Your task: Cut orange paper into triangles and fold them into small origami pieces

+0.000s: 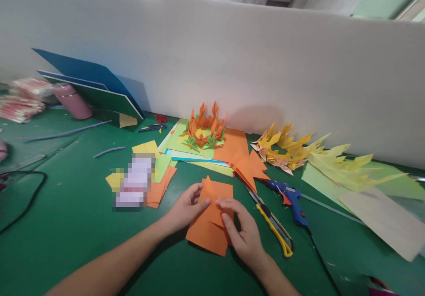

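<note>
Orange sheets of paper (pixel 207 238) lie in front of me at the middle of the table, with a pointed folded piece (pixel 208 190) on top. My left hand (pixel 190 204) grips the left edge of the orange paper, thumb on top and fingers curled at its far corner. From the right, my right hand (pixel 241 225) has its bent fingers and thumb on the same paper, around its right side. Just beyond the right hand lies a yellow utility knife (pixel 272 227). Orange paper leaf shapes (pixel 246 166) rest above it.
A blue glue gun (pixel 292 200) with a cord lies at right. Along the back wall stand an orange paper crown (pixel 204 130), a yellow crown (pixel 282 149) and a pale yellow leaf strip (pixel 352 167). Left are a pink bottle (pixel 72 101), leaning boards (pixel 89 94) and dark-handled scissors (pixel 154 128).
</note>
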The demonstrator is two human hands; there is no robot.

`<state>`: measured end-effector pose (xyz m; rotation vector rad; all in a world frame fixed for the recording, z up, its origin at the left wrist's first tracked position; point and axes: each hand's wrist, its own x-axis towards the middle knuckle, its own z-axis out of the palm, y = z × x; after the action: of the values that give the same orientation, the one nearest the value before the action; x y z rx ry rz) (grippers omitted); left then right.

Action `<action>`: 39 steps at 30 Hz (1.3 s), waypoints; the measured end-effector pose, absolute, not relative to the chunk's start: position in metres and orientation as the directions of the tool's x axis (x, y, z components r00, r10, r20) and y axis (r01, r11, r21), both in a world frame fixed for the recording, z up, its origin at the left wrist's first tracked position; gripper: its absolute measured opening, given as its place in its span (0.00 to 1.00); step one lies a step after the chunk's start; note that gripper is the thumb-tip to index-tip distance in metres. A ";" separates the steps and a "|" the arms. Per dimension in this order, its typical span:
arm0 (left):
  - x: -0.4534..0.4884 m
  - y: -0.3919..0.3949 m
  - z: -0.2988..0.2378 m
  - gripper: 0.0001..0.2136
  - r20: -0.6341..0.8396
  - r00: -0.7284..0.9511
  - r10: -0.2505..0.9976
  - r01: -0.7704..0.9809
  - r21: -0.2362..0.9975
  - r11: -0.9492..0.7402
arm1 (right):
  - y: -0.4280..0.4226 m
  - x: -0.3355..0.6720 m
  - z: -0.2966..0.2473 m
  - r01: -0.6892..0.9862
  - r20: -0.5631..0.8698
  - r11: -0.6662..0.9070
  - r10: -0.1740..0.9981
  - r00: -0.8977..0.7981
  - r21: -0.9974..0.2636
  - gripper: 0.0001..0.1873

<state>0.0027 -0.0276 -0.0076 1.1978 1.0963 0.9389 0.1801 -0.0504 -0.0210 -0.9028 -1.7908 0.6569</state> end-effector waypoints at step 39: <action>0.005 -0.027 -0.006 0.14 -0.145 0.171 0.975 0.074 0.988 0.134 | -0.018 0.178 -0.011 0.116 -0.164 -0.130 0.915 -0.368 -0.985 0.18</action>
<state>0.0046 -0.0270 -0.0061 1.2282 1.1857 0.9468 0.1782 -0.0180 -0.0113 -1.1824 -1.4873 1.5670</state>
